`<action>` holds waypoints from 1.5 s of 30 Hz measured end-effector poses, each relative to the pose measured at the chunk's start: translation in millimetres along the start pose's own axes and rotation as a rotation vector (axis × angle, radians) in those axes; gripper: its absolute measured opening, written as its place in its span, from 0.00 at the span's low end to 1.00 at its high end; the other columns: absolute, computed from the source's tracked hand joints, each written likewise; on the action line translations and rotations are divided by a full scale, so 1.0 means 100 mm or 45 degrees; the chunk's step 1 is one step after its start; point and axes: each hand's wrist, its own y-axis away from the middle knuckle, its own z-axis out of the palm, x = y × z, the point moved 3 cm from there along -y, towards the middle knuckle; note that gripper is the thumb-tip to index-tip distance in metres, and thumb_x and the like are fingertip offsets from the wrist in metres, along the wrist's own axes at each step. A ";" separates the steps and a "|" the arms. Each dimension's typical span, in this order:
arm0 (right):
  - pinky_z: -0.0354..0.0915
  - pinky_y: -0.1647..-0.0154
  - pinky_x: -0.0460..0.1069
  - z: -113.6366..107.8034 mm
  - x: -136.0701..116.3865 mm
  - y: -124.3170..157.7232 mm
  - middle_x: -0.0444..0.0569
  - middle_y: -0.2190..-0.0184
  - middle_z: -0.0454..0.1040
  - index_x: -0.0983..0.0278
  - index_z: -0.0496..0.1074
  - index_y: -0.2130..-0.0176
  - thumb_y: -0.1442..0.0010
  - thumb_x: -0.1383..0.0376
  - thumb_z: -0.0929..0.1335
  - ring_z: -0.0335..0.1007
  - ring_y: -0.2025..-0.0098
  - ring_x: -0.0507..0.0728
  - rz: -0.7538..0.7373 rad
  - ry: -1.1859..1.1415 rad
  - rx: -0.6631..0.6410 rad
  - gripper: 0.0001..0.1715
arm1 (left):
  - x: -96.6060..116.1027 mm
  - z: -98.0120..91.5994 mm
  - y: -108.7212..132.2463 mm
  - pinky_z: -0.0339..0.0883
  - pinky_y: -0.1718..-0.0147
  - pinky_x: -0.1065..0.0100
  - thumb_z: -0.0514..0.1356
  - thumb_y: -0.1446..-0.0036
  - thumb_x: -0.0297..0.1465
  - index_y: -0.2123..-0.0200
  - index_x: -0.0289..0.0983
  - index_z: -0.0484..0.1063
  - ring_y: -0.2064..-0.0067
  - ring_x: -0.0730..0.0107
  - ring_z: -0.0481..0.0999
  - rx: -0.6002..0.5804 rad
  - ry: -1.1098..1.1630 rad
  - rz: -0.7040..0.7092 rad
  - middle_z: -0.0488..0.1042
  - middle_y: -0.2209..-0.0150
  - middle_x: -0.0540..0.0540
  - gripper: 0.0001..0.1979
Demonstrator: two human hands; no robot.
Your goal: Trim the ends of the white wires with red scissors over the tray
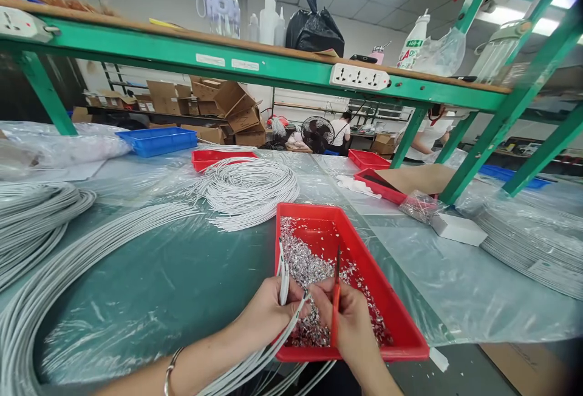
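- Both hands sit nearest cam, low centre, over near end of red tray (401, 317).
- Green worktable (150, 286) under clear plastic sheet; big white cable coils lie L, centre back (248, 189) & far R.
- Red tray runs long axis away from cam, slightly L-leaning; silver scrap bits (305, 262) heaped inside.
- Cable bundle (255, 362) comes up from lower L, passes through L hand, ends point up & away over tray.
- L hand (266, 314) pinches bundle ends tight, thumb on top; bracelet on wrist.
- R hand (350, 323) closed round red-handled cutter (336, 299), blade upright, just R of cable ends, so R hand's nearer the cut point.
- Writing: bottle on shelf (413, 40) has green/red print, too blurred to read; shelf stickers unreadable.
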 end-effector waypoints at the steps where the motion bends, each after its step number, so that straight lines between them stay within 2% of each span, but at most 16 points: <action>1: 0.47 0.77 0.43 -0.04 0.01 0.01 0.44 0.83 0.58 0.72 0.58 0.77 0.57 0.73 0.70 0.48 0.78 0.46 -0.080 0.146 0.064 0.14 | 0.00 0.01 0.01 0.53 0.81 0.76 0.60 0.57 0.30 0.72 0.28 0.57 0.81 0.82 0.58 0.038 -0.001 -0.019 0.60 0.79 0.51 0.15; 3: 0.50 0.74 0.43 -0.08 0.04 0.02 0.44 0.81 0.55 0.71 0.58 0.77 0.56 0.72 0.69 0.47 0.76 0.47 -0.183 0.334 0.106 0.13 | 0.00 0.03 0.02 0.51 0.81 0.76 0.61 0.58 0.30 0.71 0.28 0.57 0.81 0.82 0.57 0.067 0.030 -0.035 0.60 0.80 0.52 0.16; 6: 0.50 0.74 0.43 -0.09 0.06 0.01 0.45 0.80 0.54 0.71 0.58 0.76 0.52 0.67 0.67 0.47 0.76 0.47 -0.219 0.373 0.067 0.13 | 0.00 0.03 0.04 0.50 0.81 0.77 0.61 0.58 0.31 0.71 0.27 0.58 0.81 0.83 0.56 0.095 0.087 0.002 0.60 0.81 0.52 0.16; 9: 0.52 0.75 0.41 -0.04 0.00 -0.02 0.46 0.79 0.59 0.73 0.60 0.73 0.57 0.65 0.70 0.51 0.76 0.47 -0.113 0.225 0.054 0.16 | -0.01 0.01 0.05 0.51 0.79 0.77 0.62 0.57 0.34 0.72 0.26 0.59 0.78 0.83 0.57 0.103 0.115 0.036 0.60 0.79 0.51 0.18; 12: 0.53 0.76 0.41 0.01 -0.05 -0.04 0.46 0.79 0.62 0.75 0.62 0.70 0.65 0.71 0.72 0.52 0.77 0.47 0.048 0.097 0.056 0.21 | -0.02 0.01 0.04 0.51 0.78 0.76 0.64 0.60 0.31 0.72 0.26 0.59 0.77 0.82 0.57 0.138 0.112 0.027 0.61 0.79 0.50 0.18; 15: 0.49 0.80 0.41 0.02 -0.02 -0.04 0.46 0.83 0.61 0.76 0.64 0.78 0.66 0.75 0.71 0.49 0.81 0.45 0.060 0.008 -0.021 0.13 | -0.02 0.01 0.04 0.49 0.78 0.76 0.65 0.64 0.30 0.75 0.27 0.57 0.78 0.82 0.56 0.137 0.106 0.044 0.61 0.80 0.50 0.19; 17: 0.43 0.84 0.41 -0.02 0.08 -0.05 0.44 0.87 0.56 0.74 0.63 0.79 0.65 0.72 0.72 0.45 0.85 0.44 0.045 -0.058 -0.086 0.14 | -0.04 0.01 0.05 0.48 0.79 0.76 0.65 0.63 0.34 0.75 0.28 0.56 0.78 0.83 0.56 0.053 0.136 0.031 0.60 0.80 0.50 0.21; 19: 0.37 0.86 0.41 -0.05 0.19 -0.05 0.40 0.90 0.49 0.73 0.62 0.76 0.59 0.64 0.72 0.40 0.87 0.43 0.023 -0.108 -0.174 0.17 | -0.07 0.00 0.05 0.48 0.79 0.75 0.65 0.62 0.39 0.73 0.28 0.57 0.78 0.81 0.56 -0.091 0.158 0.030 0.60 0.79 0.49 0.23; 21: 0.39 0.85 0.42 -0.08 0.25 -0.07 0.40 0.90 0.48 0.73 0.63 0.72 0.52 0.58 0.70 0.41 0.86 0.44 -0.025 -0.129 -0.251 0.19 | -0.10 -0.03 0.06 0.50 0.78 0.73 0.64 0.60 0.43 0.73 0.28 0.59 0.78 0.78 0.58 -0.219 0.150 0.064 0.61 0.80 0.46 0.24; 23: 0.39 0.84 0.42 -0.09 0.26 -0.08 0.40 0.90 0.48 0.74 0.64 0.70 0.47 0.56 0.67 0.41 0.86 0.44 -0.069 -0.091 -0.281 0.20 | -0.12 -0.07 0.06 0.52 0.77 0.73 0.63 0.58 0.43 0.71 0.28 0.60 0.77 0.77 0.60 -0.250 0.156 0.089 0.62 0.79 0.45 0.24; 26: 0.39 0.86 0.40 -0.06 0.16 -0.07 0.41 0.90 0.50 0.75 0.66 0.69 0.49 0.59 0.68 0.42 0.87 0.43 -0.109 0.008 -0.240 0.19 | -0.12 -0.07 0.05 0.52 0.78 0.75 0.63 0.57 0.43 0.72 0.28 0.58 0.77 0.79 0.60 -0.200 0.196 0.087 0.61 0.78 0.46 0.24; 31: 0.45 0.83 0.39 0.00 -0.01 -0.03 0.42 0.89 0.54 0.74 0.69 0.68 0.58 0.70 0.70 0.48 0.86 0.44 -0.058 0.002 -0.256 0.13 | -0.06 -0.02 0.03 0.54 0.80 0.74 0.64 0.61 0.44 0.72 0.28 0.57 0.80 0.79 0.60 -0.155 0.217 0.103 0.61 0.80 0.48 0.26; 34: 0.45 0.84 0.39 -0.04 -0.02 -0.05 0.43 0.87 0.57 0.74 0.69 0.72 0.62 0.72 0.71 0.47 0.85 0.44 -0.006 0.050 -0.201 0.13 | -0.05 0.00 0.02 0.55 0.81 0.75 0.64 0.62 0.44 0.71 0.28 0.57 0.81 0.79 0.61 -0.148 0.189 0.070 0.61 0.82 0.48 0.27; 37: 0.52 0.78 0.41 -0.09 -0.04 -0.08 0.49 0.81 0.64 0.76 0.70 0.73 0.62 0.71 0.71 0.53 0.79 0.46 -0.015 0.138 -0.176 0.12 | -0.05 0.00 0.01 0.55 0.82 0.76 0.64 0.65 0.46 0.71 0.28 0.58 0.83 0.80 0.60 -0.116 0.154 0.038 0.61 0.83 0.49 0.29; 42: 0.39 0.82 0.41 -0.11 -0.11 -0.09 0.39 0.87 0.48 0.76 0.66 0.70 0.67 0.71 0.73 0.40 0.83 0.44 0.017 0.201 -0.142 0.21 | -0.06 0.00 0.03 0.55 0.82 0.76 0.64 0.64 0.46 0.71 0.27 0.59 0.82 0.80 0.60 -0.167 0.146 0.023 0.61 0.83 0.50 0.28; 45: 0.47 0.79 0.40 -0.10 -0.10 -0.09 0.42 0.85 0.53 0.74 0.65 0.71 0.67 0.73 0.72 0.47 0.80 0.45 0.030 0.168 -0.252 0.19 | -0.05 -0.01 0.04 0.56 0.83 0.77 0.64 0.63 0.45 0.72 0.26 0.61 0.82 0.80 0.62 -0.245 0.149 0.031 0.63 0.80 0.47 0.27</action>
